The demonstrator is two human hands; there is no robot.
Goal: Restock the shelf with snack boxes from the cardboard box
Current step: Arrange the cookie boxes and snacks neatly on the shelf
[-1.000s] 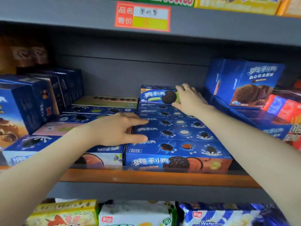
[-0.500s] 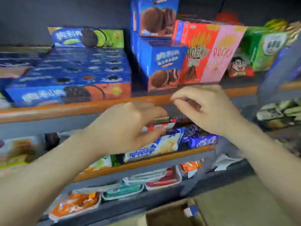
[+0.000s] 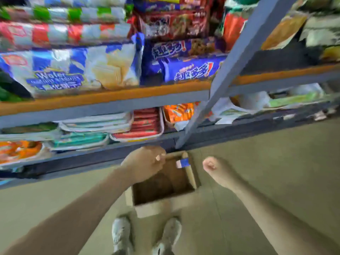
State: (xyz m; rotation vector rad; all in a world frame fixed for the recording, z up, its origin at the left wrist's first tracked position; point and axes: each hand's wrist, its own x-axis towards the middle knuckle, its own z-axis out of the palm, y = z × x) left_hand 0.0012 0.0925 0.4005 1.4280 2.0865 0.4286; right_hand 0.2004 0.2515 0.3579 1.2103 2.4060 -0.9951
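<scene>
An open cardboard box stands on the floor by my feet, below the shelving. One blue snack box leans in its far right corner; the rest of the inside looks brown and bare. My left hand hangs over the box's far left edge with loosely curled fingers and holds nothing. My right hand hovers just right of the box, curled into a fist and empty. The frame is motion-blurred.
The shelf unit fills the upper half: wafer bags and blue biscuit packs on an orange-edged shelf, trays of packets below. A grey upright post slants down to the floor beside the box. My shoes stand behind it.
My view swung down from the shelf of blue cookie boxes to the floor. Both hands left the shelf and dropped to just above the cardboard box.
</scene>
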